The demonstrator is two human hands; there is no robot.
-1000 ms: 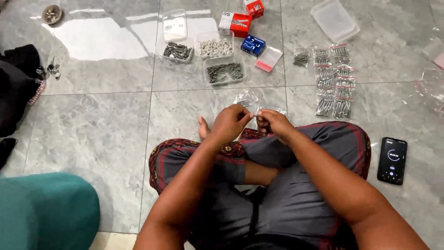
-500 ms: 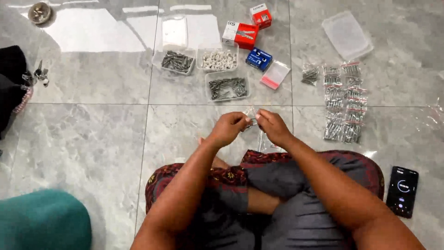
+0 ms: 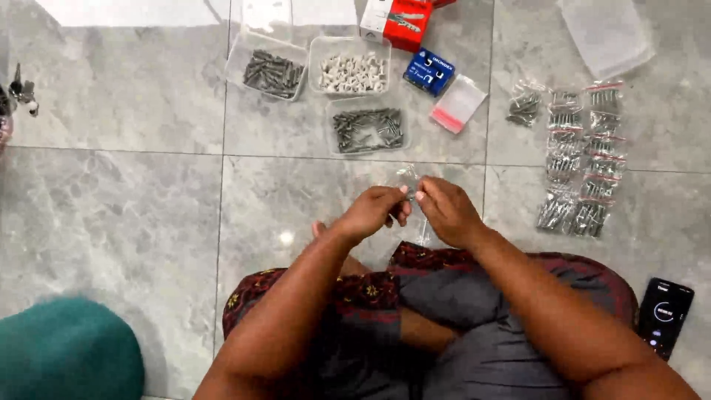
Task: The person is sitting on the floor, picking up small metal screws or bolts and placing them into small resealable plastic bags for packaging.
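Clear plastic bag (image 3: pixel 409 178) pinched between both hands at centre frame.
Left hand (image 3: pixel 372 212) and right hand (image 3: pixel 446 211) meet fingertip to fingertip, fingers curled tight on the bag (its contents unclear), forearms angled in above the crossed legs; trays of screws (image 3: pixel 368 130) lie above.

On the floor (image 3: pixel 126 207), 3 trays (image 3: pixel 368 130) of screws lie ahead of both hands (image 3: pixel 378 211); filled bags (image 3: pixel 581 159) lie to their right, a phone (image 3: pixel 665 317) beside the right knee.
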